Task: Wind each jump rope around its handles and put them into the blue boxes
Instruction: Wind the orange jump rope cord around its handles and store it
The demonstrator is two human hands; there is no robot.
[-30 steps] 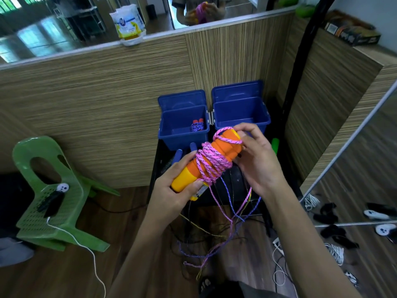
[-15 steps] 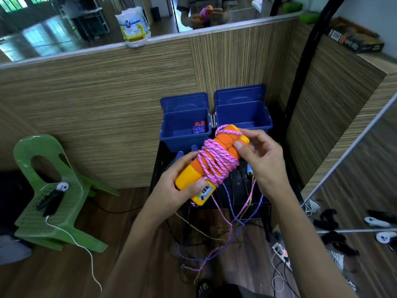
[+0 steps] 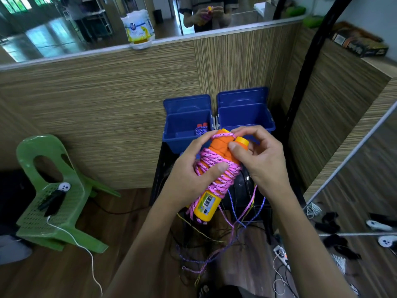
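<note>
My left hand point(image 3: 191, 175) grips the middle of a pair of orange and yellow jump rope handles point(image 3: 218, 162) wound with pink cord. At the top ends of the handles, my right hand point(image 3: 262, 158) pinches a loop of that cord. The bundle stands almost upright in front of two open blue boxes. The left blue box point(image 3: 182, 134) holds one wound rope point(image 3: 200, 129) with red handle tips. Inside the right blue box point(image 3: 245, 117) I see nothing. Loose pink and purple cords point(image 3: 234, 233) hang below the bundle.
The boxes sit on a black stand point(image 3: 163, 168) against a striped wooden wall. A green plastic chair point(image 3: 53, 196) with a black device stands at the left. Cables, a power strip point(image 3: 281, 253) and a mirror point(image 3: 363, 190) are at the right.
The bundle has turned from slanted to nearly upright. My left hand moved up from the yellow end to its middle. My right hand stays at the top end.
</note>
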